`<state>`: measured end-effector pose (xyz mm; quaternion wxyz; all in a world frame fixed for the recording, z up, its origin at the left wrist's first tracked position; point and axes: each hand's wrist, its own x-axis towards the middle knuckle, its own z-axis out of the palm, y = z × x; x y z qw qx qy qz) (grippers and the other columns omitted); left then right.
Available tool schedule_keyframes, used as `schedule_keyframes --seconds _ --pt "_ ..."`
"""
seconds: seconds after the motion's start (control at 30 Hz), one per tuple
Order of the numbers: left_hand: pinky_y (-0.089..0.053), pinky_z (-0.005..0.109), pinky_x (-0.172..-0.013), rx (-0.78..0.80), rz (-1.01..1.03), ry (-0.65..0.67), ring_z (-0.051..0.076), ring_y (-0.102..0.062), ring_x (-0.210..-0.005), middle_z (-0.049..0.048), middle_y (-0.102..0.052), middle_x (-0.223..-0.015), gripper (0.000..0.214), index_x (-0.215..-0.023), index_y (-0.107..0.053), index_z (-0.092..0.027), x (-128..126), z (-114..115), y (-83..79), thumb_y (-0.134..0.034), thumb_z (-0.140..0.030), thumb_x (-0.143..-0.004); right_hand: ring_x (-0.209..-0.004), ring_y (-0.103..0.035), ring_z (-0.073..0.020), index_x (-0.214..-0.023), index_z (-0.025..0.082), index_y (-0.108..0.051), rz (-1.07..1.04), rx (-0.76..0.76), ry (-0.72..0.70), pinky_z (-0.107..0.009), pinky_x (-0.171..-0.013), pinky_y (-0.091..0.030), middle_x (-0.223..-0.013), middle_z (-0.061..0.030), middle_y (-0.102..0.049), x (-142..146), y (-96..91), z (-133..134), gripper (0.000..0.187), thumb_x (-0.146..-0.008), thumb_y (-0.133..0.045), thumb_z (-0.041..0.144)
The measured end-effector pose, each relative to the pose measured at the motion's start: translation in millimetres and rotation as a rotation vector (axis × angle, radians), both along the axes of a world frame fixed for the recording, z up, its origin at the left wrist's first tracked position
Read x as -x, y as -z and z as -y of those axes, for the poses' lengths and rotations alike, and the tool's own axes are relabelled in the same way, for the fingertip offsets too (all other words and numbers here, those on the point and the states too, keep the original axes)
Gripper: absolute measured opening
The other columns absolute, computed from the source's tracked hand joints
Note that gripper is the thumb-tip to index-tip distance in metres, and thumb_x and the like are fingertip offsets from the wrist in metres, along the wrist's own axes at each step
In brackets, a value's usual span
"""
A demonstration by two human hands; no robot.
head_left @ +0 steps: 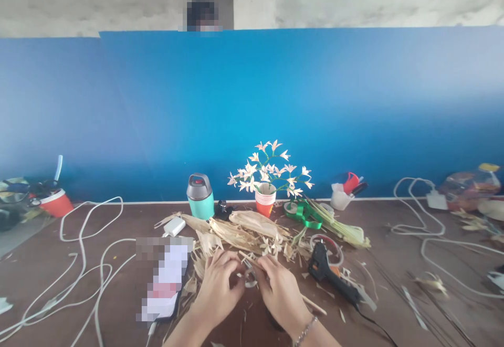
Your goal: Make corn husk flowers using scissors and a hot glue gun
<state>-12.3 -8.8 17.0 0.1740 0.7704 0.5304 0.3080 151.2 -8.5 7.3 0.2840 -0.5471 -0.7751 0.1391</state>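
Both hands work close together over the middle of the table. My left hand (218, 284) is closed, its fingers curled toward the thumb. What it pinches, if anything, is too small to make out. My right hand (281, 292) is closed around a thin pale stick (314, 304), which slants under the palm and shows at both sides. A small whitish curl, perhaps a strip, shows between the fingertips. Just beyond the hands lie dried corn husks (258, 224) and a few pale husk flowers. Behind these, a paper cup (265, 200) holds green stems with many cream flowers (271, 170).
A black glue gun (331, 273) lies to the right, with a tape roll and green ribbon (309, 216) beyond. At left are a phone (169, 281), a white charger (174, 226), a teal flask (200, 200) and loose white cables. Across the back stands a blue partition (252, 100); a person's head shows above.
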Motion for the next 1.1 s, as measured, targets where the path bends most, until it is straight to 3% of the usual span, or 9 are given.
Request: schedule_keyframes --seconds 0.1,0.17,0.27,0.43,0.6,0.77,0.97,1.03,1.1 --pt "-0.039 0.039 -0.085 0.022 0.075 -0.020 0.024 -0.056 -0.091 0.0036 -0.065 -0.087 0.013 -0.071 -0.062 -0.022 -1 -2 3.6 -0.053 -0.016 -0.079 -0.068 -0.064 -0.0157 -0.080 0.021 -0.057 -0.036 -0.047 -0.003 -0.022 -0.061 -0.045 -0.075 -0.0020 -0.065 -2 5.3 -2 0.019 -0.089 -0.040 0.019" --pt "-0.039 0.039 -0.084 0.040 0.152 -0.043 0.024 -0.056 -0.091 0.0038 -0.066 -0.086 0.014 -0.069 -0.062 -0.021 -1 -4 7.1 -0.054 -0.020 -0.080 -0.076 -0.066 -0.0183 -0.101 0.020 -0.057 -0.109 -0.090 -0.019 -0.025 -0.067 -0.048 -0.086 -0.0063 -0.068 -4 10.9 -2 0.022 -0.090 -0.038 0.023" --pt "-0.041 0.035 -0.081 0.088 0.289 -0.053 0.023 -0.058 -0.086 0.0039 -0.066 -0.082 0.016 -0.070 -0.062 -0.020 1 -7 10.3 -0.052 -0.024 -0.082 -0.083 -0.066 -0.0206 -0.128 0.019 -0.044 -0.227 -0.065 -0.067 -0.030 -0.074 -0.050 -0.095 -0.0097 -0.069 -8 16.0 -2 0.040 -0.091 -0.032 0.025" --pt "-0.044 0.029 -0.072 0.249 0.487 0.001 0.019 -0.057 -0.074 0.0031 -0.063 -0.075 0.019 -0.072 -0.064 -0.017 2 -8 6.2 -0.052 -0.029 -0.082 -0.060 -0.055 -0.0153 -0.124 0.021 -0.052 -0.483 0.322 -0.201 -0.026 -0.058 -0.048 -0.072 -0.0026 -0.062 -5 5.4 -2 0.040 -0.088 -0.040 0.032" --pt "-0.043 0.025 -0.064 0.382 0.613 -0.004 0.015 -0.053 -0.066 -0.0009 -0.056 -0.066 0.020 -0.071 -0.062 -0.016 0 -6 4.1 -0.053 -0.032 -0.079 -0.038 -0.024 -0.0021 -0.108 0.020 -0.063 -0.911 0.794 -0.190 -0.017 -0.036 -0.016 -0.060 0.0045 -0.049 2 -8.1 -2 0.037 -0.078 -0.059 0.041" --pt "-0.045 0.027 -0.069 0.383 0.584 0.032 0.018 -0.055 -0.074 0.0017 -0.060 -0.077 0.019 -0.079 -0.064 -0.017 2 -5 5.0 -0.051 -0.031 -0.079 -0.035 -0.021 0.0012 -0.107 0.020 -0.066 -1.120 1.020 -0.193 -0.017 -0.035 -0.007 -0.059 0.0057 -0.047 0 -11.3 -1 0.046 -0.069 -0.069 0.045" --pt "-0.042 0.027 -0.068 0.241 0.498 0.106 0.017 -0.052 -0.072 0.0026 -0.054 -0.073 0.025 -0.067 -0.059 -0.017 -1 -4 5.4 -0.045 -0.027 -0.084 -0.034 -0.020 0.0002 -0.109 0.019 -0.067 -1.076 0.992 -0.155 -0.016 -0.033 -0.009 -0.055 0.0070 -0.045 4 -8.6 -2 0.047 -0.069 -0.069 0.044" --pt "-0.039 0.024 -0.061 0.190 0.510 0.057 0.015 -0.047 -0.065 0.0003 -0.049 -0.066 0.025 -0.058 -0.049 -0.018 -4 -4 9.3 -0.044 -0.022 -0.082 -0.036 -0.028 -0.0025 -0.108 0.020 -0.068 -0.946 0.827 -0.143 -0.016 -0.034 -0.022 -0.055 0.0047 -0.049 7 -4.8 -2 0.039 -0.075 -0.062 0.042" --pt "-0.034 0.023 -0.056 0.140 0.528 -0.018 0.013 -0.041 -0.059 -0.0022 -0.040 -0.059 0.028 -0.052 -0.035 -0.020 -6 -3 14.6 -0.043 -0.018 -0.078 -0.048 -0.048 -0.0095 -0.106 0.020 -0.070 -0.782 0.550 -0.163 -0.021 -0.050 -0.044 -0.064 -0.0007 -0.060 9 -0.2 0 0.031 -0.082 -0.054 0.033"
